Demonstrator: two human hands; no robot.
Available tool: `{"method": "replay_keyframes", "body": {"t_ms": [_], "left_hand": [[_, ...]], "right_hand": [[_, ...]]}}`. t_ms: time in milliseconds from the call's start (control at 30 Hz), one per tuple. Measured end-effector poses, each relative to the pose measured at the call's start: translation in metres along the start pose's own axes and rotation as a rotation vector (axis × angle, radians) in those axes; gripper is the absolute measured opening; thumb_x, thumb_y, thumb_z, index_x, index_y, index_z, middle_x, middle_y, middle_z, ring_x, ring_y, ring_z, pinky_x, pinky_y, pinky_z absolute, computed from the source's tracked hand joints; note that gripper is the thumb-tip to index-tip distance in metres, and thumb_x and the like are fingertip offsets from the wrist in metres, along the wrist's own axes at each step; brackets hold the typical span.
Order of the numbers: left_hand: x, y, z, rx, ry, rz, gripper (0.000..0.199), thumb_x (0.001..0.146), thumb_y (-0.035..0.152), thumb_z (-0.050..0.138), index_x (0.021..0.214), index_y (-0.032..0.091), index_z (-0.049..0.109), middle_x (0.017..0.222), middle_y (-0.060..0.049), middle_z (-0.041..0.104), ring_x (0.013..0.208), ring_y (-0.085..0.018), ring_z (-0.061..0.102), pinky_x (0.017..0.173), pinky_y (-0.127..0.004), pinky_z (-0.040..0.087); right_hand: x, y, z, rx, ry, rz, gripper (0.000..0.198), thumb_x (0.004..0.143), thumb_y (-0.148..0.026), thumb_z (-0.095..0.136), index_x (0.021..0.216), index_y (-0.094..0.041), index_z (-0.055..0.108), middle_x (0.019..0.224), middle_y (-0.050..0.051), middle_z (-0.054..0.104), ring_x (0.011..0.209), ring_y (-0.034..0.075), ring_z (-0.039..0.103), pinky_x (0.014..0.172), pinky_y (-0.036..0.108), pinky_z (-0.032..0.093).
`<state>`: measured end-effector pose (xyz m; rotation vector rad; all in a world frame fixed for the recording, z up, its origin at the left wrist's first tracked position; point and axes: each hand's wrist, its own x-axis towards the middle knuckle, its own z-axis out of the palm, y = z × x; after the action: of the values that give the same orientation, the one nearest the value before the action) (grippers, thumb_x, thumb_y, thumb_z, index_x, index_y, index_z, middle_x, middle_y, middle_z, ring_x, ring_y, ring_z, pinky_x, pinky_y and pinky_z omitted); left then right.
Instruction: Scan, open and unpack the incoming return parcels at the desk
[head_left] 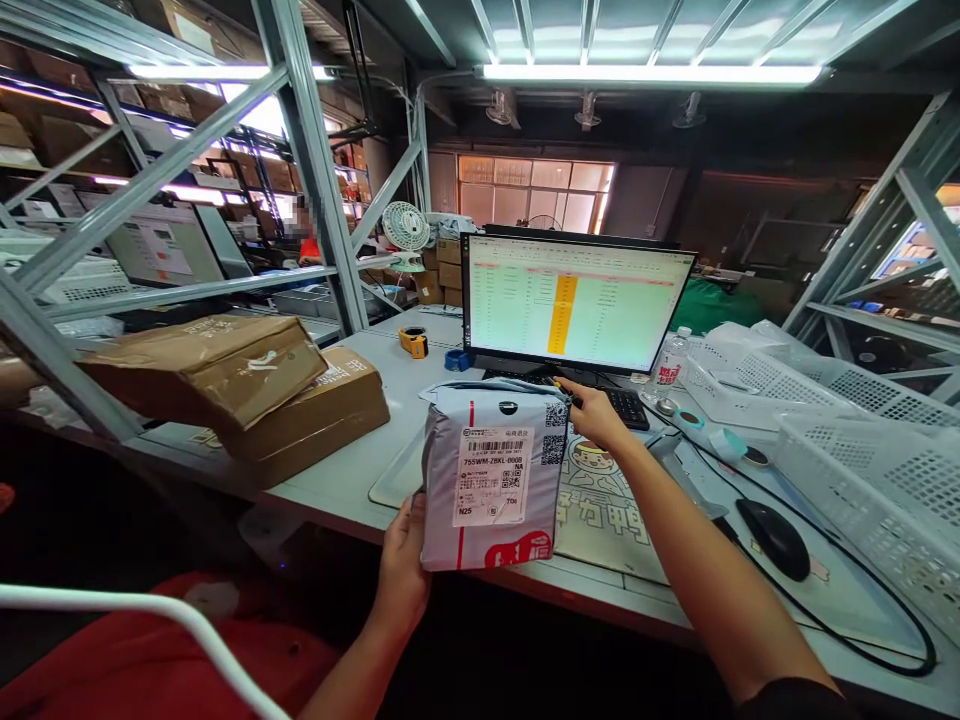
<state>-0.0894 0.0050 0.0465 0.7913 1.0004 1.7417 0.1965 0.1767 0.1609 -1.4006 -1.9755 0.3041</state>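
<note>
A: Where was the parcel (491, 480) at that point?

B: Held upright over the near edge of the desk (337, 480), label side facing the camera. Left hand (405, 570) was clamped on its lower left edge — thumb on the front, fingers hidden behind. Right hand (596, 415) was closed on the top right corner, just in front of the keyboard (626, 405) and below the monitor (574, 305).

A: How did it look to handle?

B: Soft grey plastic mailer, puffed and wrinkled, top folded over. I'd judge it light — two fingertip-level grips kept it upright with no visible sag. Contents looked soft, probably not fragile, though I couldn't tell what was inside.

A: Slippery?

B: The film looked glossy, so likely a bit slick. Pinching an edge or corner where the film bunches seemed the safer hold; the flat faces would give little to grab.

A: Anything to avoid?

B: The printed label (491, 475) in the middle — a thumb there would cover the barcode. The left thumb sat just clear of it.

A: Neighbours?

B: Two brown boxes (247, 385) stacked to the left, mouse (772, 535) and white baskets (862, 470) to the right, all well apart from the parcel.
</note>
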Motion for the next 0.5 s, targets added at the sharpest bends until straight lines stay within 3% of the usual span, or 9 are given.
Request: {"method": "replay_keyframes", "body": {"t_ms": [67, 167, 267, 333, 400, 500], "left_hand": [[0.011, -0.003, -0.014, 0.210, 0.005, 0.207, 0.052, 0.087, 0.072, 0.077, 0.090, 0.020, 0.071, 0.077, -0.002, 0.068, 0.069, -0.019, 0.065, 0.061, -0.026, 0.053], [0.036, -0.004, -0.035, 0.519, 0.065, 0.680, 0.036, 0.097, 0.055, 0.073, 0.086, 0.021, 0.068, 0.082, -0.003, 0.071, 0.075, -0.019, 0.068, 0.071, -0.028, 0.056], [0.059, -0.007, -0.051, 0.669, -0.102, 1.056, 0.007, 0.101, 0.026, 0.064, 0.100, 0.023, 0.071, 0.104, -0.006, 0.078, 0.104, -0.023, 0.077, 0.094, -0.035, 0.061], [0.067, -0.012, -0.057, 0.741, -0.283, 1.133, 0.019, 0.099, 0.013, 0.057, 0.108, 0.024, 0.070, 0.113, -0.007, 0.077, 0.122, -0.024, 0.073, 0.104, -0.039, 0.061], [0.068, -0.019, -0.060, 0.795, -0.394, 1.114, 0.024, 0.097, 0.009, 0.056, 0.110, 0.024, 0.069, 0.118, -0.009, 0.076, 0.130, -0.025, 0.070, 0.107, -0.043, 0.060], [0.063, -0.027, -0.061, 0.825, -0.401, 1.043, 0.018, 0.097, 0.012, 0.061, 0.108, 0.023, 0.068, 0.119, -0.010, 0.074, 0.129, -0.026, 0.069, 0.108, -0.047, 0.060]], "right_hand": [[-0.001, 0.001, -0.001, 0.015, -0.015, 0.018, 0.057, 0.096, -0.025, 0.060, 0.153, -0.023, 0.064, 0.109, 0.008, 0.081, 0.082, 0.021, 0.076, 0.087, 0.038, 0.064], [-0.005, 0.001, -0.007, 0.039, -0.050, 0.076, 0.058, 0.099, -0.025, 0.059, 0.156, -0.020, 0.061, 0.107, 0.009, 0.081, 0.063, 0.017, 0.070, 0.077, 0.035, 0.064], [-0.009, -0.005, -0.016, 0.022, -0.091, 0.127, 0.059, 0.100, -0.024, 0.059, 0.159, -0.020, 0.059, 0.097, 0.007, 0.081, 0.054, 0.016, 0.065, 0.070, 0.034, 0.063], [-0.012, -0.016, -0.018, -0.023, -0.138, 0.097, 0.059, 0.100, -0.024, 0.060, 0.159, -0.021, 0.059, 0.099, 0.008, 0.081, 0.060, 0.017, 0.068, 0.073, 0.035, 0.063], [-0.014, -0.036, -0.013, -0.090, -0.221, -0.005, 0.057, 0.100, -0.023, 0.061, 0.157, -0.023, 0.061, 0.112, 0.009, 0.081, 0.078, 0.020, 0.075, 0.085, 0.036, 0.062], [-0.017, -0.079, 0.012, -0.252, -0.415, -0.201, 0.053, 0.100, -0.023, 0.062, 0.153, -0.027, 0.065, 0.135, 0.010, 0.076, 0.113, 0.027, 0.075, 0.102, 0.037, 0.057]]}}
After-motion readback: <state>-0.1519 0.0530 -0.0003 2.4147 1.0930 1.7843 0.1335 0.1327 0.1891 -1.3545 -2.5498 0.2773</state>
